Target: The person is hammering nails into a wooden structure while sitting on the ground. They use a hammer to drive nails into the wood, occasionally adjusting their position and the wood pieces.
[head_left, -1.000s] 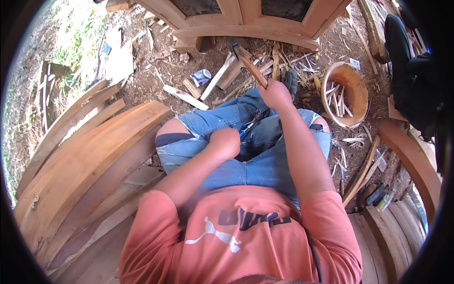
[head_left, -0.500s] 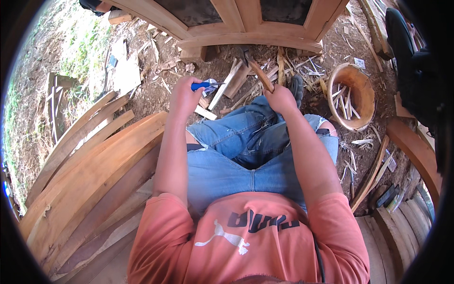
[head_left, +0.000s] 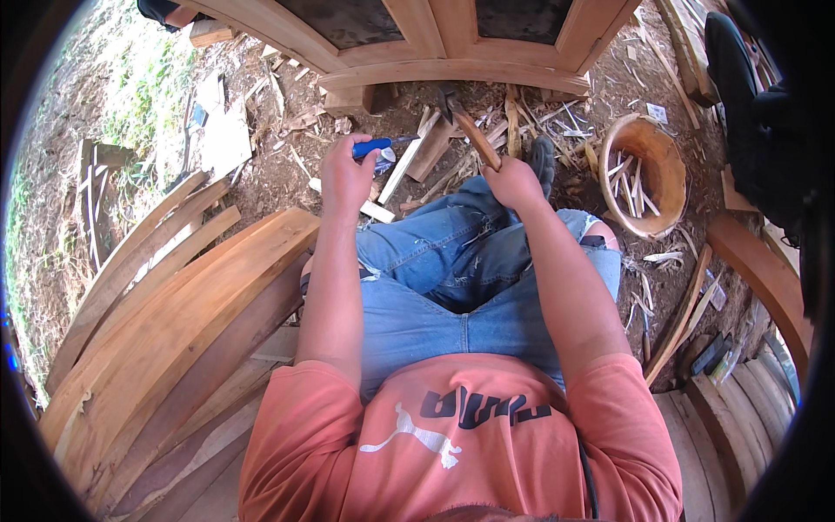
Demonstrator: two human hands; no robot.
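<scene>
My left hand [head_left: 348, 178] is closed around a tool with a blue handle [head_left: 372, 147]; its thin metal shank points right, and I cannot tell whether it is a screwdriver or a chisel. In my right hand [head_left: 515, 184] is a hammer [head_left: 477, 139], gripped near the end of its wooden handle. The dark hammer head is up, close to the lower rail of a panelled wooden piece [head_left: 452, 72]. Both hands are apart from that piece. A small round item with a pale label [head_left: 385, 160] lies on the ground just behind the blue handle.
Curved timber pieces [head_left: 183, 322] are stacked at my left. A bucket [head_left: 609, 200] holding wood slivers stands at the right, near a curved brown board [head_left: 757, 270]. Offcuts and shavings litter the earth. A person's dark-clothed leg [head_left: 739, 78] is at the far right.
My left hand has shifted a little to the right with the blue-handled tool, whose shank now tilts slightly upward. My right hand and the hammer have hardly moved.
</scene>
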